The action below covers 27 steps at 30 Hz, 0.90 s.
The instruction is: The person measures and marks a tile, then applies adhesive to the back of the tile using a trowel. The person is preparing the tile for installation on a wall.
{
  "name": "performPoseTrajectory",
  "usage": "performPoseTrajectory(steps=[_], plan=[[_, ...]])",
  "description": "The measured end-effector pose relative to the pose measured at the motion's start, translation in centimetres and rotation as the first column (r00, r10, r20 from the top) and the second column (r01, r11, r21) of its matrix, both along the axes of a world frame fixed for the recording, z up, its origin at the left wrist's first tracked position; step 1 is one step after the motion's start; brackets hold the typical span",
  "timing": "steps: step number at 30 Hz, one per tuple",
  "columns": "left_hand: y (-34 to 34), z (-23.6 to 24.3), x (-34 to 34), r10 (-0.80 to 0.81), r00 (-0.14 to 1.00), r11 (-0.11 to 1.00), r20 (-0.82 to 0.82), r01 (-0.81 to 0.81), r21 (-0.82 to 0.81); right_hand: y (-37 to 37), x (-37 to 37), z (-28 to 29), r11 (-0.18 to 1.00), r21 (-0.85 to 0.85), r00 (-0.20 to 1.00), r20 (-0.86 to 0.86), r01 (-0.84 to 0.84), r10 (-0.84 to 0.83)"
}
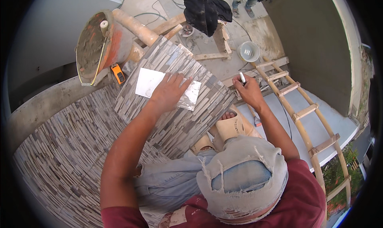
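Note:
My left hand (169, 90) lies flat with its fingers stretched over a white rectangular piece (148, 82), which could be a sheet or a thin plate. Under it is a large tile (175, 128) with a strip-stone pattern in greys and browns, turned at an angle before me. In my right hand (249, 90) a white marker (242, 77) is gripped, its end pointing up, just beyond the tile's right corner. An orange tape measure (118, 73) rests beside the tile's left edge.
A tilted bucket of mortar (89, 44) stands at the far left. On the right leans a wooden ladder (305, 112). Farther off are a pale bucket (249, 52), black cloth (205, 12) and another person's legs (244, 2). Patterned tiling (68, 148) covers the left side.

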<state>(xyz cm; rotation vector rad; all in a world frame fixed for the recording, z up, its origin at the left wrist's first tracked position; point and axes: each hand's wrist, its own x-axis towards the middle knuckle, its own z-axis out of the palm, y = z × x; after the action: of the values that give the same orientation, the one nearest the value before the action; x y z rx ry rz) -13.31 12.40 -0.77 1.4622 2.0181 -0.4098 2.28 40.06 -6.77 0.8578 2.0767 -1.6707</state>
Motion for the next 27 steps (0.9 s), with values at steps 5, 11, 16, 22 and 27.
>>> performPoseTrajectory(steps=[5,11,16,22,27], plan=[[-1.1,0.0,-1.6,-0.023,0.998,0.997,-0.058,0.019,-0.072,0.1,2.3,-1.8,0.987,0.125,0.995,0.000,-0.098,0.099],[-0.8,-0.2,-2.2,-0.030,0.999,0.998,-0.011,0.030,-0.049,-1.1,4.6,-1.9,0.995,-0.094,0.979,0.204,0.025,-0.006],[0.1,0.3,-2.5,0.020,1.000,0.999,0.019,-0.019,-0.051,-1.2,4.3,-1.1,0.990,-0.127,0.979,0.204,0.052,-0.025],[0.6,0.0,-2.8,0.010,1.000,1.000,0.012,-0.010,0.003,-1.0,4.3,-1.7,0.997,-0.060,0.992,0.121,0.043,-0.036],[0.5,0.2,-2.7,0.028,1.000,0.999,0.011,-0.029,0.032,-0.9,4.7,-2.4,0.998,-0.047,0.995,0.091,0.035,-0.030]])
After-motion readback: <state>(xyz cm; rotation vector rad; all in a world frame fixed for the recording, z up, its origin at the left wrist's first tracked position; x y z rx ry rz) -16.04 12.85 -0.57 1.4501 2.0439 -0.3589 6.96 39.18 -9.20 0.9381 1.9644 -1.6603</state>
